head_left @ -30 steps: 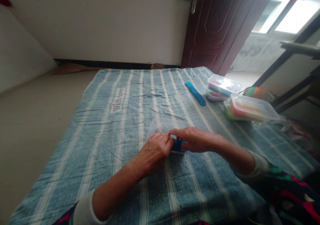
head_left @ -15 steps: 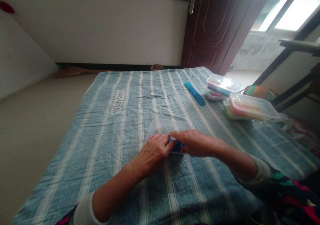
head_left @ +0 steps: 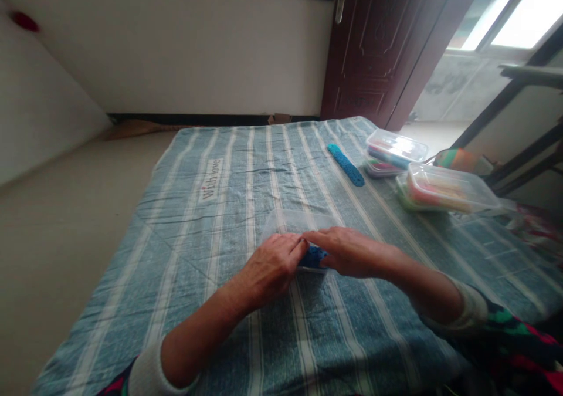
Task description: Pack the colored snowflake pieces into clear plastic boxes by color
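A clear plastic box (head_left: 303, 215) lies on the bed in front of me, its far wall showing above my fingers. Inside its near side is a dark blue knobbly piece (head_left: 314, 257), perhaps knitted, mostly covered by both hands. My left hand (head_left: 273, 267) reaches in from the left, fingers curled down and thumb against the blue piece. From the right, my right hand (head_left: 352, 251) comes over the piece, forefinger stretched to meet the left thumb and the other fingers bent down on the piece. Beyond the box lies a lighter blue knobbly strip (head_left: 346, 165), apart from both hands.
Stacked lidded clear boxes with coloured contents stand on the right: one pair (head_left: 396, 149) farther back, another (head_left: 453, 188) nearer. An orange and green round thing (head_left: 455, 158) sits behind them. Striped blue cloth (head_left: 211, 220) covers the bed. A brown door (head_left: 373, 44) stands beyond.
My hands stay at the box and shift only slightly. A small red bit by my left fingers is now hidden. The whole view has moved a little.
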